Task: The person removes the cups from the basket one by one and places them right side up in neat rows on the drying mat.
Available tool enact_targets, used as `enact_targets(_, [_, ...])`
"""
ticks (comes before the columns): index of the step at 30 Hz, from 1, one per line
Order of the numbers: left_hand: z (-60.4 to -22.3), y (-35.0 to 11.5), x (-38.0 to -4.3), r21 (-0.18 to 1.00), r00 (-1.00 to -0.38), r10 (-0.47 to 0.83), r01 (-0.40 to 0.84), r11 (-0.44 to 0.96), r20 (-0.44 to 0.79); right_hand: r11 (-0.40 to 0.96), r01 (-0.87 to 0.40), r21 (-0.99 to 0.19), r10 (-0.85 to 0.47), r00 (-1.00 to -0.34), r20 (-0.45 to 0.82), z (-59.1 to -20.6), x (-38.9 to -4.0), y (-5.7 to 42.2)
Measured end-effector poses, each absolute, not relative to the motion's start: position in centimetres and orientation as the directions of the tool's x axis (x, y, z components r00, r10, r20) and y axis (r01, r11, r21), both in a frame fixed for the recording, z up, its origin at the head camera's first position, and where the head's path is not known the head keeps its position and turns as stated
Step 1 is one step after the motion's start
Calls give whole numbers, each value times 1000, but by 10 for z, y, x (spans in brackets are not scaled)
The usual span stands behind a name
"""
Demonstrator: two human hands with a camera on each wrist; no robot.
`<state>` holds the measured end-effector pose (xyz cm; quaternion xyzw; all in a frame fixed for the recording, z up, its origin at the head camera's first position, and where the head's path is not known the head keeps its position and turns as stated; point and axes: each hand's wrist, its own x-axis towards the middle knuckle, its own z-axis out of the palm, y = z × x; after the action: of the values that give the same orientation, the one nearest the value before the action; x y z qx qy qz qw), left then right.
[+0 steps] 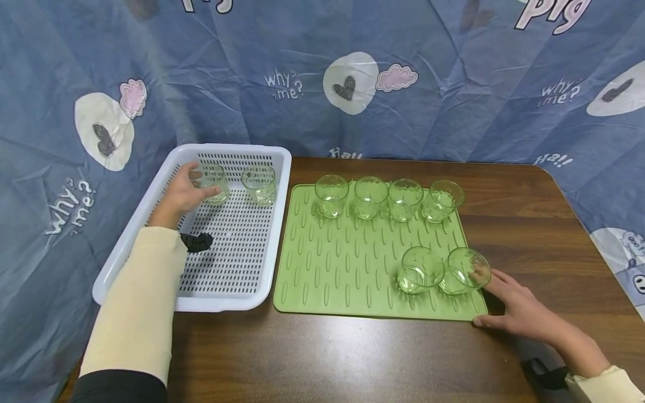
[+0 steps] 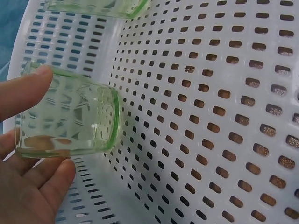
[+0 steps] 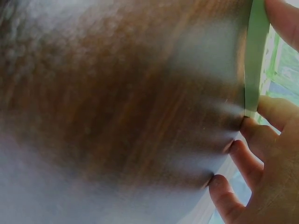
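In the white basket (image 1: 282, 235), my left hand (image 1: 177, 195) holds a clear green glass (image 1: 215, 182) standing near the back left. The left wrist view shows the thumb on one side of this glass (image 2: 70, 112) and the fingers round the other. Another green glass (image 1: 259, 184) stands just to its right. My right hand (image 1: 526, 313) is spread at the front right corner of a green drying mat (image 1: 342, 263), thumb at its edge and fingertips on the table. Beside those fingers stands a glass (image 1: 466, 271), with another glass (image 1: 420, 271) close at its left.
Along the mat's back edge stand several more green glasses (image 1: 370, 198) in a row. The mat and basket sit side by side on a brown wooden table (image 1: 312, 352). A blue printed cloth (image 1: 292, 123) hangs behind the table and round both sides.
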<state>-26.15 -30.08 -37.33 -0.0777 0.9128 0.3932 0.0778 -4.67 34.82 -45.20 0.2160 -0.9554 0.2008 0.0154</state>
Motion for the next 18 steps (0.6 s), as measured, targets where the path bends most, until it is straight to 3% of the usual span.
enact_targets(18, [-326,-314,-241,664,-994,-38,-95,742,-100,832,-406,-378,-395,-912,111,-452,-46,348])
